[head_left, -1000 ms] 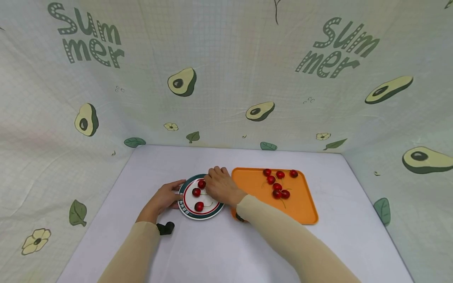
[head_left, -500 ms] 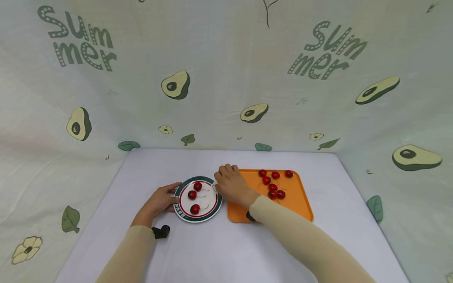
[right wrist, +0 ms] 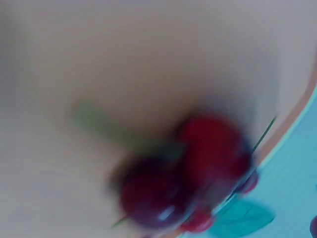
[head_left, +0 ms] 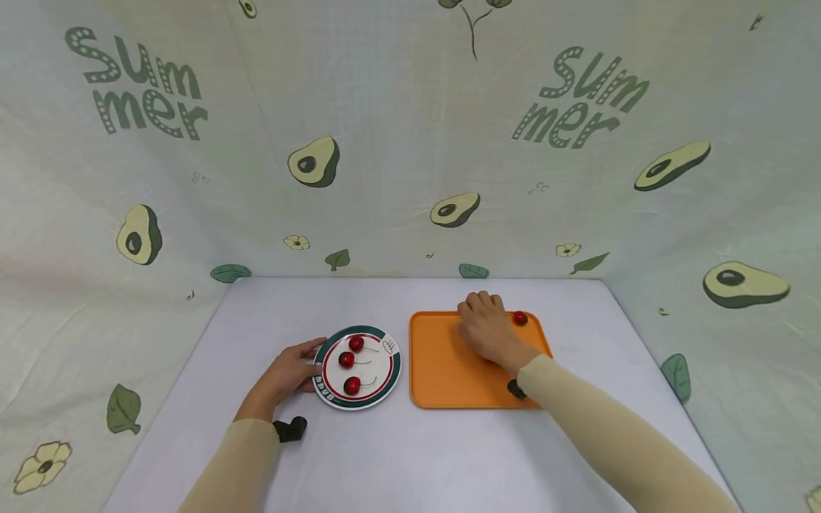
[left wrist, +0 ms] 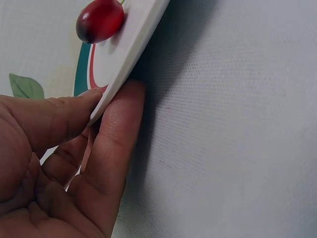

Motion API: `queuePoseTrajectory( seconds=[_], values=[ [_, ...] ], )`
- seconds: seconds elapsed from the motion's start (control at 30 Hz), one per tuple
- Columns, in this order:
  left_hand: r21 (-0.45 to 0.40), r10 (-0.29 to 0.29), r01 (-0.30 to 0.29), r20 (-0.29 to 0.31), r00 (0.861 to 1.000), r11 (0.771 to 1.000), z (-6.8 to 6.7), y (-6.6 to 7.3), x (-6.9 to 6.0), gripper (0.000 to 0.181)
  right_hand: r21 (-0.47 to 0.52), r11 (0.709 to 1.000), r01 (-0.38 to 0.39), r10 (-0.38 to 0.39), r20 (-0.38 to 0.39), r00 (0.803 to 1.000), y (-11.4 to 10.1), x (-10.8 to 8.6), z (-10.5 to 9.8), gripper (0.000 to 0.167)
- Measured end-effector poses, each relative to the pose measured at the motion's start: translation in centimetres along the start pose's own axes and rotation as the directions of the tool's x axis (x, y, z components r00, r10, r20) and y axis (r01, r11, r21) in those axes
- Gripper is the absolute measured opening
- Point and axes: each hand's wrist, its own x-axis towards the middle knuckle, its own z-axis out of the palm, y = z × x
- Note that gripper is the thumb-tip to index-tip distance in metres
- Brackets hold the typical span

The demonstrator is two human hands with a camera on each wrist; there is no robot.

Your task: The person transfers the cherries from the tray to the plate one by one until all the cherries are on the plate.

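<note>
My left hand (head_left: 285, 373) pinches the left rim of a round white plate (head_left: 378, 381) with a green and red border. Seen from the left wrist, the thumb lies on top and fingers (left wrist: 116, 134) lie beneath the rim, the plate tilted in that view. Three cherries with stems, one of them a red cherry (head_left: 352, 385), lie on it. My right hand (head_left: 489, 329) is over the orange tray (head_left: 442, 377), covering part of it; its fingertips are hidden. Blurred cherries (right wrist: 210, 151) fill the lower middle of the right wrist view, where no fingers show.
One cherry (head_left: 520, 318) shows at the tray's back right corner. The white table (head_left: 385, 463) meets a patterned cloth (head_left: 385, 249) behind and at both sides. A black object (head_left: 291, 429) is beside my left wrist.
My right hand has moved right from the plate to over the tray, covering most of its cherries. My left hand stays at the plate's rim. The head view has shifted slightly.
</note>
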Motion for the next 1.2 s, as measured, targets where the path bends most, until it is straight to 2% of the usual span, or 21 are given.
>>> queuePoseTrajectory(
  seconds=[0.2,0.33,0.5,0.67,1.0,1.2],
  values=[
    [-0.007,-0.002,0.002,-0.002,1.0,1.0,0.0,-0.1,-0.2,0.069,-0.065,0.996,-0.061,0.063,0.027,0.998,3.8,-2.1,-0.4,0.021],
    [-0.004,-0.002,0.002,-0.002,1.0,1.0,-0.1,-0.2,-0.3,0.069,-0.062,0.993,-0.103,0.107,0.067,0.992,5.0,-3.1,-0.3,0.023],
    [-0.001,0.0,0.0,-0.002,1.0,1.0,0.0,-0.4,-0.4,0.069,-0.026,0.992,-0.126,0.128,0.118,0.985,5.2,-3.4,0.1,0.022],
    [-0.01,-0.011,0.011,-0.005,1.0,1.0,0.2,-0.5,-0.4,0.069,-0.012,0.994,-0.104,0.105,0.152,0.983,4.9,-3.3,1.1,0.022],
    [-0.018,-0.027,0.027,-0.008,1.0,0.999,0.3,-0.4,-0.3,0.069,-0.019,0.993,-0.113,0.115,0.19,0.975,4.9,-3.1,1.7,0.023],
    [-0.008,-0.007,0.007,-0.002,1.0,1.0,0.1,-0.3,0.0,0.068,-0.023,0.995,-0.101,0.103,0.173,0.98,5.0,-2.6,1.6,0.019]
  ],
)
